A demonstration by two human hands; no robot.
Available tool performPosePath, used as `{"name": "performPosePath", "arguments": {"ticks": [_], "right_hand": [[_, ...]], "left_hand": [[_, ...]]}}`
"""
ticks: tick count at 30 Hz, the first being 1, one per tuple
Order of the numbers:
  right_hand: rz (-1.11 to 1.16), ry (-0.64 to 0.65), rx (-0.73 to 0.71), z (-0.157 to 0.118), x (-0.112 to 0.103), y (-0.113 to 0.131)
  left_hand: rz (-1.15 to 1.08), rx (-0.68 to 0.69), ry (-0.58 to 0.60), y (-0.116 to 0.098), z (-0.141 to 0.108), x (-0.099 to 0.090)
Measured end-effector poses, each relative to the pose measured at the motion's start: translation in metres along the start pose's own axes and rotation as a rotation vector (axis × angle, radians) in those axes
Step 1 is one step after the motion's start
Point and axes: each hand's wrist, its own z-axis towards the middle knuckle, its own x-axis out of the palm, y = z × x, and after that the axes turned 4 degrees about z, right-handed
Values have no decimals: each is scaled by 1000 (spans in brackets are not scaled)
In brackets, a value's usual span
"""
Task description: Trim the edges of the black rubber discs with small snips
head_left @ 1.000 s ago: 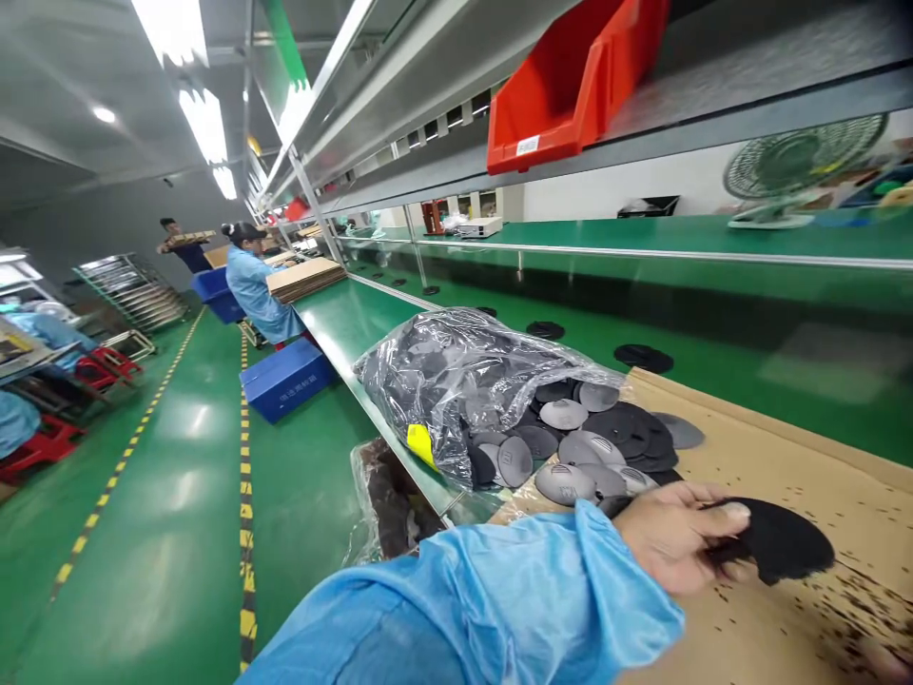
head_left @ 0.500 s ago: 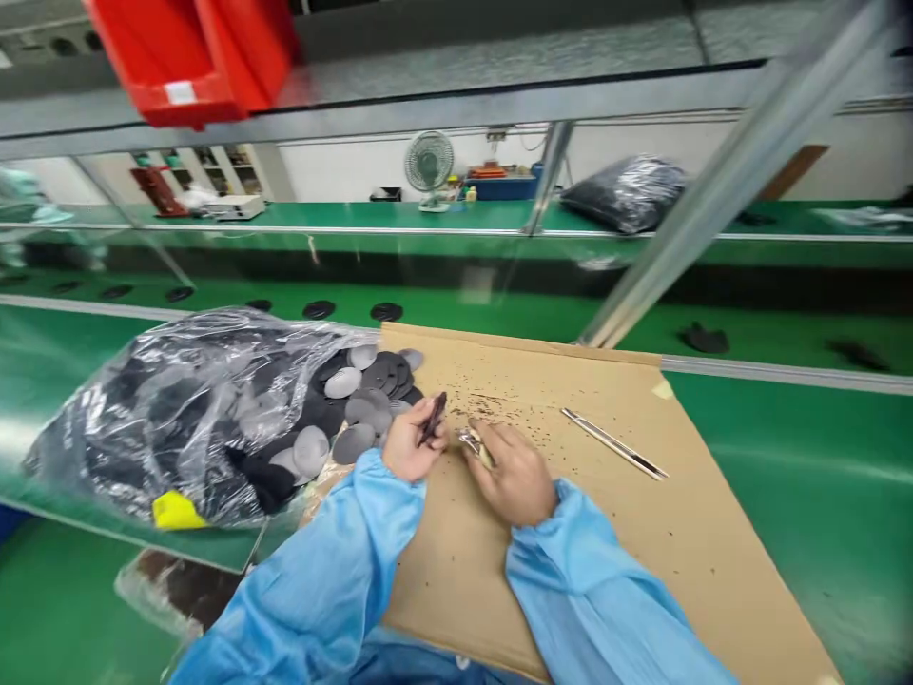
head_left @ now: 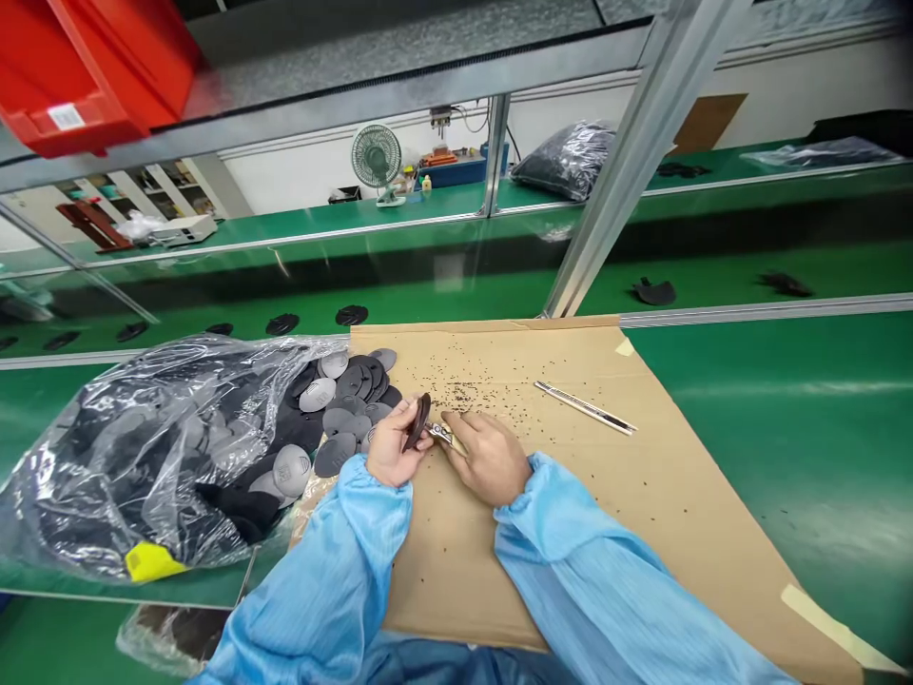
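My left hand (head_left: pixel 397 445) is closed on a dark oval disc (head_left: pixel 418 422), held on edge over the cardboard sheet (head_left: pixel 456 590). My right hand (head_left: pixel 491 459) grips small cutting pliers (head_left: pixel 443 434) with metal jaws and pale handles. Their tips meet the disc's right side; whether they bite into it cannot be made out. Tiny dark scraps (head_left: pixel 463 392) are scattered on the cardboard beyond both hands. Left of my left hand lies a heap of grey and black oval discs (head_left: pixel 335 455), spilling from a clear plastic bag (head_left: pixel 128 428).
A slim craft knife (head_left: pixel 586 408) lies on the cardboard, right of my hands. Dark pieces (head_left: pixel 282 324) sit in a row on the green belt behind. A slanted metal post (head_left: pixel 606 190) rises behind the sheet, and a red bin (head_left: pixel 92 76) hangs upper left.
The view has swung to the right. The pliers, earlier apart from the disc, now touch it, and the disc has been turned in my left hand.
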Motion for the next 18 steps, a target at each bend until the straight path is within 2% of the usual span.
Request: {"name": "performPosePath", "arguments": {"ticks": [9, 18], "right_hand": [[6, 84, 46, 0, -6, 3], [23, 191, 101, 1, -11, 6]], "left_hand": [[26, -11, 52, 1, -1, -3], [55, -5, 46, 2, 1, -5]]}}
